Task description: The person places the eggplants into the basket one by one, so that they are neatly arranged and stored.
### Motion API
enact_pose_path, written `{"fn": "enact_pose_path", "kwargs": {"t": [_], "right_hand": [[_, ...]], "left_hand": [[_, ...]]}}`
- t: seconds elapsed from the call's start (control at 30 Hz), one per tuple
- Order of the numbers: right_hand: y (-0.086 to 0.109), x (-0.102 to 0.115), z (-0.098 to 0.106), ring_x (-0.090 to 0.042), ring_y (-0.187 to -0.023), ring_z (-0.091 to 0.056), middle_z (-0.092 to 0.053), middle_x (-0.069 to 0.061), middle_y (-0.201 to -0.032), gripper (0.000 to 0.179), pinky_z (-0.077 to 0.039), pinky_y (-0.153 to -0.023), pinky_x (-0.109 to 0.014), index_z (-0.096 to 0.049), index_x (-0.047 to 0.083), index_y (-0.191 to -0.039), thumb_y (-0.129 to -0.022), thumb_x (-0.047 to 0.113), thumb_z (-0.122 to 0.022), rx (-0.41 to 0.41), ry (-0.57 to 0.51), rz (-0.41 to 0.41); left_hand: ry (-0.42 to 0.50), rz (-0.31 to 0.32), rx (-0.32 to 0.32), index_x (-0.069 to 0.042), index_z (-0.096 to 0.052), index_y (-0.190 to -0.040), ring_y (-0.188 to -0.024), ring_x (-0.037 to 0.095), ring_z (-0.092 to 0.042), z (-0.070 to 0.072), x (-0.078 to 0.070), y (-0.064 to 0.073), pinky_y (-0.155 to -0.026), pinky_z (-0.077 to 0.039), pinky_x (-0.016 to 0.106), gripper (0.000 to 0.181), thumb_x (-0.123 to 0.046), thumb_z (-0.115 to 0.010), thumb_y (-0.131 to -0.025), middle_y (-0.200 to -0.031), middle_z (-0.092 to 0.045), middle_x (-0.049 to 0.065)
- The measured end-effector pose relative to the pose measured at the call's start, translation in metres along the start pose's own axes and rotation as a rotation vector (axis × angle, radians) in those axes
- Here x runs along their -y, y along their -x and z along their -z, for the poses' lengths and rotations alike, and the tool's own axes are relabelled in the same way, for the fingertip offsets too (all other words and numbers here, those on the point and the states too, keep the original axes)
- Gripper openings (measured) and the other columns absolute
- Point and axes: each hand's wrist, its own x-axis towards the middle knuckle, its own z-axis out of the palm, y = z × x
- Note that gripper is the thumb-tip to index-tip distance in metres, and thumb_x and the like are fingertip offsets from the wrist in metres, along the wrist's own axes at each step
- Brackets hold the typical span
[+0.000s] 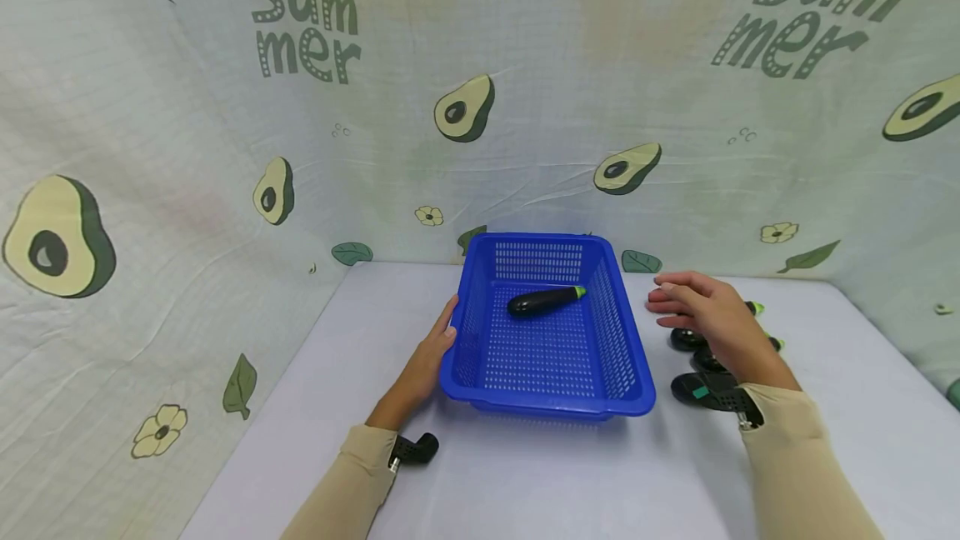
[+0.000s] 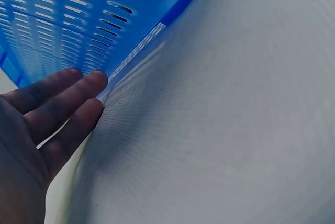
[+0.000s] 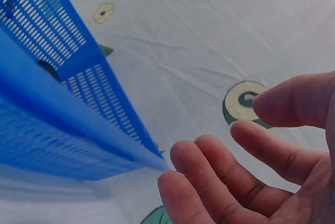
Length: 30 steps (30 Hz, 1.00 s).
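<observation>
A blue plastic basket [image 1: 551,405] with slotted walls stands on the table, holding one dark eggplant [image 1: 542,302] with a green stem end. At the basket's left side, my left hand [image 1: 425,363] touches the outer wall with its fingers extended. The left wrist view shows the fingertips [image 2: 96,81] against the slotted blue wall. To the right of the basket, my right hand [image 1: 716,319] is raised with nothing in it, its fingers loosely bent and thumb apart. Beneath and beside it lie several more eggplants [image 1: 686,340], partly hidden by the hand and wrist.
A white-covered table [image 1: 480,482] spreads around the basket. Behind it hangs a pale cloth [image 1: 540,107] printed with avocados, leaves and lettering, and the cloth continues along the left and right sides. Each wrist wears a dark camera mount [image 1: 417,449].
</observation>
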Motion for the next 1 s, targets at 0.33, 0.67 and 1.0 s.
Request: {"fn": "enact_pose_path", "kwargs": {"t": [0.33,0.67,1.0], "right_hand": [[0.017,-0.016,0.007,-0.012,-0.097,-0.071,-0.071,0.005,-0.106,0.047,-0.058,-0.079,-0.029,-0.057,0.0,-0.129,-0.104,0.039,-0.054,-0.06,0.025,0.037],[0.029,-0.032,0.02,-0.014,-0.098,-0.07,-0.07,0.003,-0.109,0.041,-0.058,-0.079,-0.029,-0.058,0.001,-0.127,-0.106,0.035,-0.049,-0.043,0.09,0.084],[0.038,-0.052,0.035,-0.014,-0.097,-0.07,-0.071,0.002,-0.11,0.037,-0.058,-0.078,-0.028,-0.057,0.0,-0.129,-0.107,0.029,-0.05,-0.033,0.113,0.077]], "left_hand": [[0.019,0.021,0.069,-0.017,-0.007,-0.163,-0.151,0.022,-0.009,0.007,-0.024,0.004,-0.12,-0.011,0.047,0.056,-0.027,-0.025,-0.111,-0.167,-0.009,0.003],[0.026,0.019,0.095,-0.013,-0.006,-0.163,-0.152,0.024,-0.008,0.01,-0.041,0.007,-0.12,-0.012,0.048,0.057,-0.026,-0.026,-0.11,-0.167,-0.008,0.005],[0.013,0.025,0.089,-0.013,-0.007,-0.163,-0.152,0.027,-0.01,0.009,-0.041,0.008,-0.119,-0.013,0.052,0.058,-0.027,-0.026,-0.11,-0.167,-0.009,0.007]]}}
